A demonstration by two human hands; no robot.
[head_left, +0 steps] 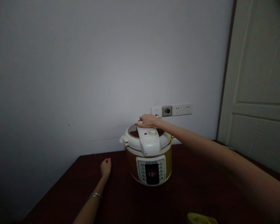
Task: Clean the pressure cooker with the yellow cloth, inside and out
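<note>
Atop one cooker [149, 151], one hand [147, 120]

Yellow item [200, 219] cut by bottom edge; panel labels [161, 167] unreadably small.

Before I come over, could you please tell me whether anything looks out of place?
Nothing stands out: the cooker stands upright on the dark table, the right hand is on its lid handle, and no spill shows. A yellow-green item is cut off at the bottom edge.
</note>
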